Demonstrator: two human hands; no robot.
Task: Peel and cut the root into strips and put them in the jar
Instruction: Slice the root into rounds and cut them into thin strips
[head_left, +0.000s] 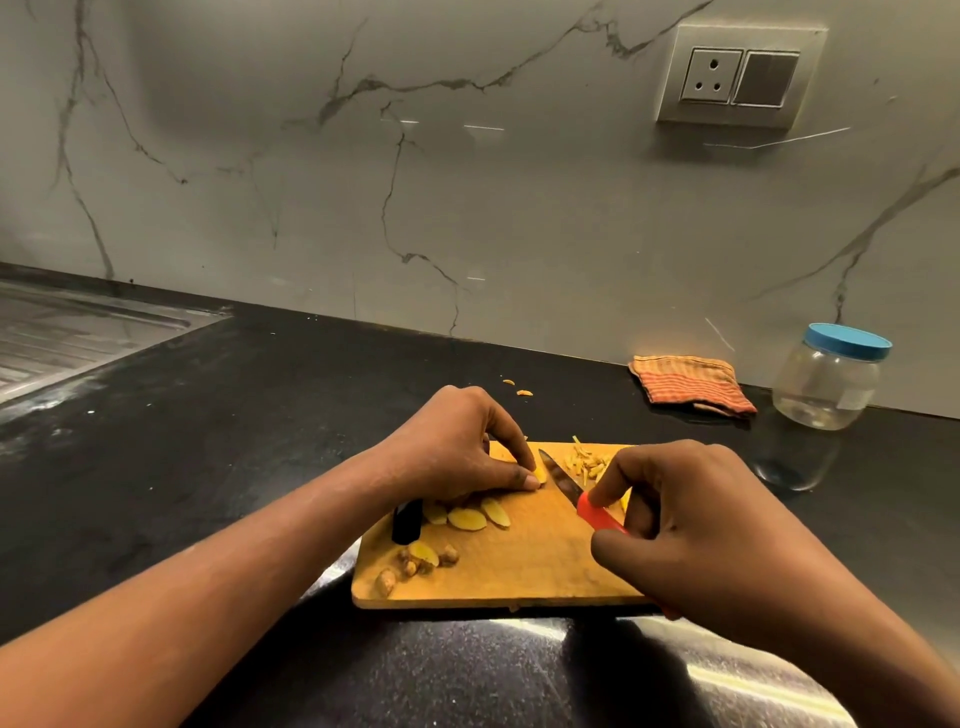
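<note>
On the wooden cutting board, my left hand pinches a yellow root slice flat against the wood. My right hand grips the red handle of a knife; its blade lies just right of that slice. Several more slices lie beneath my left hand. A pile of thin strips sits at the board's far edge. Brown root ends and peel bits lie at the near left corner. The clear jar with a blue lid stands shut at the far right.
A black-handled tool lies on the board's left edge. A folded orange striped cloth lies by the wall left of the jar. A steel sink drainboard sits far left. Small peel scraps lie on the black counter behind the board.
</note>
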